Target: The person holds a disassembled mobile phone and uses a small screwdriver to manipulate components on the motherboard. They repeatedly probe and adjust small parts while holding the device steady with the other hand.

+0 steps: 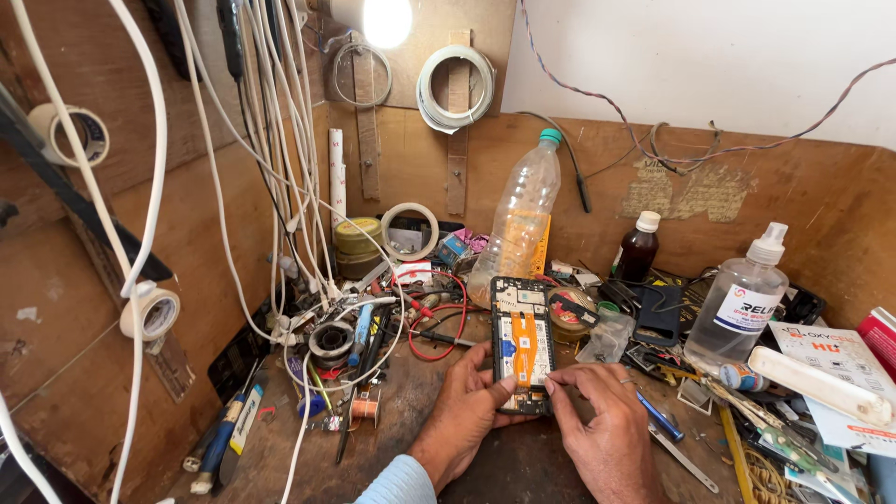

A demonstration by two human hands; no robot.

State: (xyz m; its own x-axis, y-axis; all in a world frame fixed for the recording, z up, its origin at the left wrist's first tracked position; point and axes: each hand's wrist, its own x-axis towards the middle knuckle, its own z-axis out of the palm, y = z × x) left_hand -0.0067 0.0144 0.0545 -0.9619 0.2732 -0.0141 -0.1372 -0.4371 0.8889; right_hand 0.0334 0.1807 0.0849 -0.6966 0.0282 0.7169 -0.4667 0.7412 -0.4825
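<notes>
An opened phone (523, 343), with its back cover off and an orange strip over the inner parts, is held upright above the wooden bench (504, 467), probably so that the inside faces the eyes. It is gripped from the left edge by the left hand (464, 408), thumb on the side and fingers closed behind it. The right hand (607, 420) is pinched at the lower right corner of the phone (thumb and index finger pressed together on something too small to tell). Just behind the phone an empty plastic bottle (523, 224) stands; right of the phone lies a blue pen (660, 416), and left of it a solder spool (330, 342).
</notes>
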